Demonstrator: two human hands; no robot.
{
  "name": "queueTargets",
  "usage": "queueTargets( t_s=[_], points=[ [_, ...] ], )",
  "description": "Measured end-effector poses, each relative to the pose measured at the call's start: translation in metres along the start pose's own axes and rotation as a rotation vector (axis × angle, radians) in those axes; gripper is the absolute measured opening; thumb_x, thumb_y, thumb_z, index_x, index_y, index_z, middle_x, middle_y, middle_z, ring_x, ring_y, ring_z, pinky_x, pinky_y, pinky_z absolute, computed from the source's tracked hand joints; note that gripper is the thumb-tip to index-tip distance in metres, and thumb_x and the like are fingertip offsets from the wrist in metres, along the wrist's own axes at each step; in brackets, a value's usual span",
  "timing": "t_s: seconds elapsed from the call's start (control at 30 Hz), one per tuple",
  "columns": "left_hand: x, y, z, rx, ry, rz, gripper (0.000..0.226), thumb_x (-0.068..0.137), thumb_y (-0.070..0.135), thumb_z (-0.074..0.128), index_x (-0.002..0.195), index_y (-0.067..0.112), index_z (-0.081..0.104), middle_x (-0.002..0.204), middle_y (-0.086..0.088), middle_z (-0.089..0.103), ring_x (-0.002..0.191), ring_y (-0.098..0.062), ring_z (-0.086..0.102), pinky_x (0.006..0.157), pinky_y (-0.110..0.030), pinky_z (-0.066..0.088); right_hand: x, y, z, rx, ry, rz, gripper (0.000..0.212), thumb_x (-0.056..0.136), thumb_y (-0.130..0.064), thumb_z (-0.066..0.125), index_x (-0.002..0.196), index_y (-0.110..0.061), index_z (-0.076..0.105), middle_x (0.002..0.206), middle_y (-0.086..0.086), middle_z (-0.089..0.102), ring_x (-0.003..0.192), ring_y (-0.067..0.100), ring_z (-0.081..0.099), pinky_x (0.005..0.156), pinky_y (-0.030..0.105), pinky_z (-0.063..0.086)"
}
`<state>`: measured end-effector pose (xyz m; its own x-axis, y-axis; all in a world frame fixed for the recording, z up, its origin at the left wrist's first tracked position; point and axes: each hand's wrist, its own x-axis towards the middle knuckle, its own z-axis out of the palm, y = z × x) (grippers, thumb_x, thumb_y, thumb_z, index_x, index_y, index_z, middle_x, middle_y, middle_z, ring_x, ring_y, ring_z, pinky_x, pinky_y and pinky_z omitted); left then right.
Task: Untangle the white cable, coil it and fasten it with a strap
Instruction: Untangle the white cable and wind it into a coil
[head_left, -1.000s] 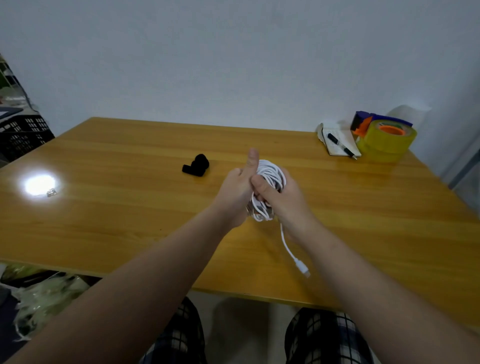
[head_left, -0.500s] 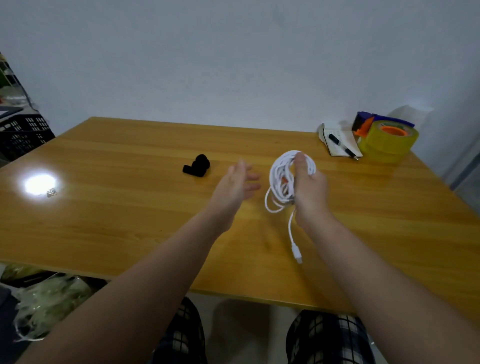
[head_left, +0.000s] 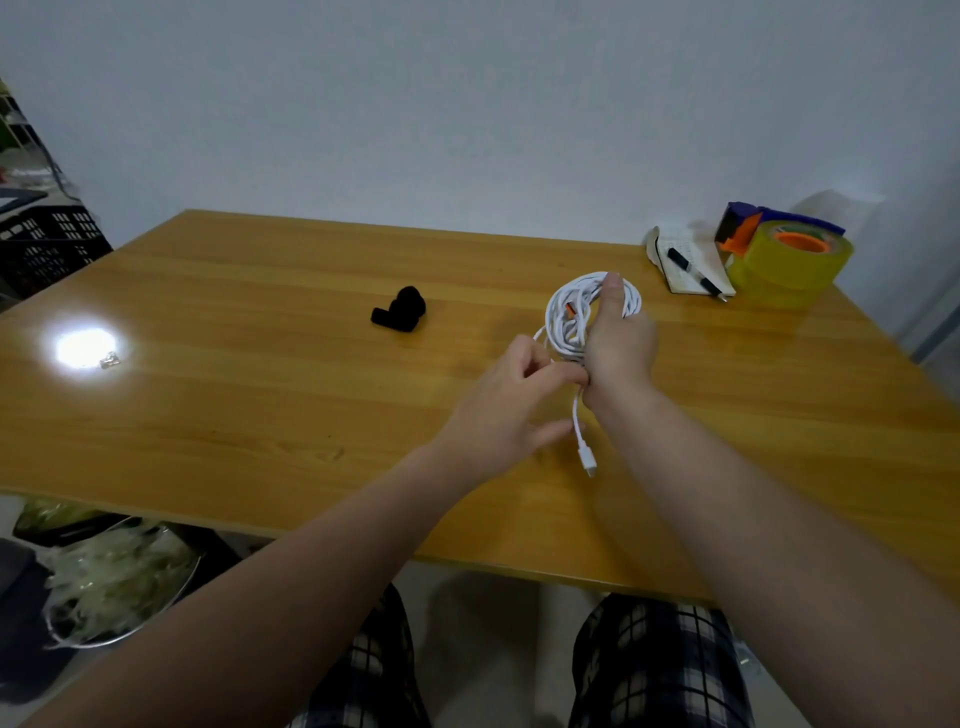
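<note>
The white cable (head_left: 569, 317) is wound into a coil and held above the wooden table (head_left: 260, 395). My right hand (head_left: 618, 343) grips the coil from the right, thumb up over its top. A loose end with a white plug (head_left: 586, 457) hangs below that hand. My left hand (head_left: 511, 410) is beside the coil's lower edge, fingers pinching the cable strand just under my right hand. The black strap (head_left: 399, 310) lies rolled up on the table, left of the coil and apart from both hands.
At the back right corner stand a yellow tape roll (head_left: 784, 265) with a dispenser, and a small notebook with a black pen (head_left: 693, 273). A bright light reflection (head_left: 83, 347) lies on the table's left. Crates and bags sit left of the table.
My left hand let go of the coil, opened, then came back and pinched the strand under my right hand. My right hand carried the coil slightly up and right.
</note>
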<state>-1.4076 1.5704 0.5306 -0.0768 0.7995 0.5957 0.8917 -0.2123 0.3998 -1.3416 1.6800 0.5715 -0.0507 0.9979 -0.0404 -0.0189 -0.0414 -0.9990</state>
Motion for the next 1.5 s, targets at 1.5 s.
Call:
queueTargets(
  t_s=[1.5],
  points=[
    [0.001,-0.028,-0.027,-0.864,0.417,-0.889,0.025,0.090,0.008,0.062,0.113,0.000,0.058,0.090,-0.008,0.068,0.075,-0.013,0.068,0.067,-0.024,0.056,-0.048,0.050,0.011,-0.092,-0.624,-0.094,0.020,0.090,-0.033,0.060,0.100,-0.018,0.068,0.096,0.003,0.073,0.092,0.021,0.068,0.088,0.047,0.053]
  ],
)
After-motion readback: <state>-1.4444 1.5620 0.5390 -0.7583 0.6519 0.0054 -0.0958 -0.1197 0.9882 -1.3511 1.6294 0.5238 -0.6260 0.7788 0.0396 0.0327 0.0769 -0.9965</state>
